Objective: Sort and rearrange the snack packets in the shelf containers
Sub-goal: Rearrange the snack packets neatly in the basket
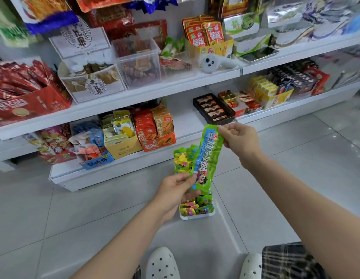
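Observation:
A long green and blue snack packet (208,156) is stretched between both hands above the floor. My left hand (175,190) pinches its lower end, and my right hand (238,140) pinches its upper end. Behind the packet, my left hand also holds a bunch of similar green and yellow packets (182,161). Below them a white container (197,216) stands on the floor tiles, filled with several more of the same packets (197,206).
White shelves (134,97) hold boxes and clear bins of snacks: an orange box (159,141), a yellow carton (122,148), a dark chocolate tray (213,110). A white handheld device (209,63) lies on the middle shelf. My slippered feet (163,264) are at the bottom.

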Demonstrator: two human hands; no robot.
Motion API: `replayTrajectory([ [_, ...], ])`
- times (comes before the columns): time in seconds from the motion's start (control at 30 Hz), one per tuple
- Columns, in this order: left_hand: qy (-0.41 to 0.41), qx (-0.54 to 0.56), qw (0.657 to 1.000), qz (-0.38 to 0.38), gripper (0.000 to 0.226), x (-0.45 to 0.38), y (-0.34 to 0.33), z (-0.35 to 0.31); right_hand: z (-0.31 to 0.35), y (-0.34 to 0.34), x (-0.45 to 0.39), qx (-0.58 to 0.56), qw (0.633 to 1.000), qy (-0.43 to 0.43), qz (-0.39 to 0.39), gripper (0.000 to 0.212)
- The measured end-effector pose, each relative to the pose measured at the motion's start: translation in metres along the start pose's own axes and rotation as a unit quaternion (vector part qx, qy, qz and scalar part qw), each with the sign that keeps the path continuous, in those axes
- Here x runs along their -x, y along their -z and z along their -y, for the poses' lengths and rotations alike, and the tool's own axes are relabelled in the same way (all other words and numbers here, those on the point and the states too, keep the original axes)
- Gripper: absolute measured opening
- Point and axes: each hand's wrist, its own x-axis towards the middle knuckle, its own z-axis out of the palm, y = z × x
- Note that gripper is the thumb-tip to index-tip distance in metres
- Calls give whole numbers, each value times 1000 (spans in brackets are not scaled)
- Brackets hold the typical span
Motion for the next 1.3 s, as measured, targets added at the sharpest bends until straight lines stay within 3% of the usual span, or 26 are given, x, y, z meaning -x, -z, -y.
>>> replayTrajectory([
  [0.1, -13, 18, 999, -36, 6, 3, -2, -2, 3, 1, 0, 15, 1000, -12, -3, 16],
  [0.17, -41, 3, 997, -70, 9, 3, -2, -5, 6, 0, -1, -39, 998, -48, 4, 14],
  [0.27, -149, -143, 971, -120, 16, 2, 1, -4, 8, -2, 0, -97, 988, -93, 75, 37],
  [0.33, -267, -287, 908, -147, 16, 3, 2, -1, 9, -5, 3, -94, 983, -104, 120, 53],
  [0.43, -441, -444, 765, -149, 10, -1, 4, -1, 12, -7, 6, -98, 984, -93, 117, 29],
  [0.53, -491, -470, 724, -114, 12, -5, 3, -4, 14, -4, 5, -126, 979, -106, 123, 19],
  [0.6, -470, -460, 747, -99, 14, -3, 0, -7, 15, -2, 6, -138, 973, -127, 132, 25],
  [0.7, -361, -389, 847, -38, 24, -3, -2, -6, 16, 0, 9, -191, 958, -159, 144, 28],
  [0.77, -230, -270, 935, 4, 43, 0, -8, -8, 17, 2, 8, -218, 951, -161, 151, 27],
  [0.83, -115, -96, 989, 15, 51, 0, -15, -8, 19, 5, 5, -224, 951, -147, 151, 24],
  [0.97, -57, 4, 998, 41, 60, -4, -11, -11, 21, 14, 1, -252, 949, -140, 127, 23],
  [1.2, -56, 20, 996, 64, 45, -4, -11, -11, 23, 18, -2, -289, 937, -158, 116, 18],
  [1.3, 38, 165, 972, 164, 55, -1, -8, -19, 23, 21, -1, -322, 917, -183, 146, 25],
])
